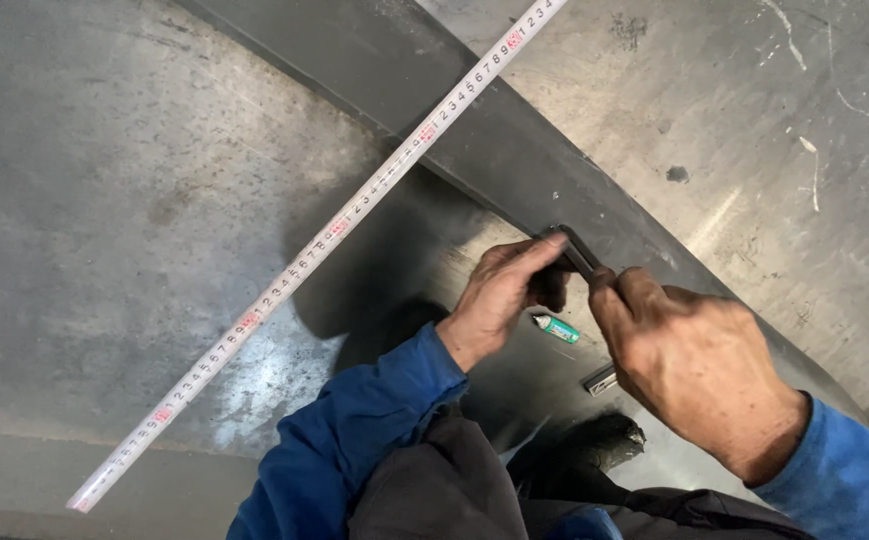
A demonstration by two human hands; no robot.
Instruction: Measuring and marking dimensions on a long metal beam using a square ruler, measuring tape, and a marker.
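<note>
**Steel plate layout: setting a small square against the raised edge**

Steel plate [124,200], grey and scuffed, fills the head view; a dark steel bar or flange [514,150] runs diagonally across it from upper left to lower right. A white measuring tape [314,250] lies extended over the plate, crossing the bar near the top of the frame and ending at the lower left.

Both hands meet at the near edge of the bar. The left hand [499,295] pinches the upper end of a small dark metal square [574,252] between thumb and forefinger, fingers closed narrowly on it. The right hand [699,365] is curled over the lower part of the same tool, fingers closed; whether it grips the square alone or also a marker cannot be told. A green-and-white marking pen [556,328] lies on the plate just below the left hand, untouched. A short bright metal piece [600,379] shows by the right hand's knuckles. Blue sleeves [364,420] and dark trousers [444,490] occupy the lower frame.

Judged from this arrangement, the step in hand is seating the square against the bar. The next move would call for a steady hold with one hand and a free hand for the pen.
</note>
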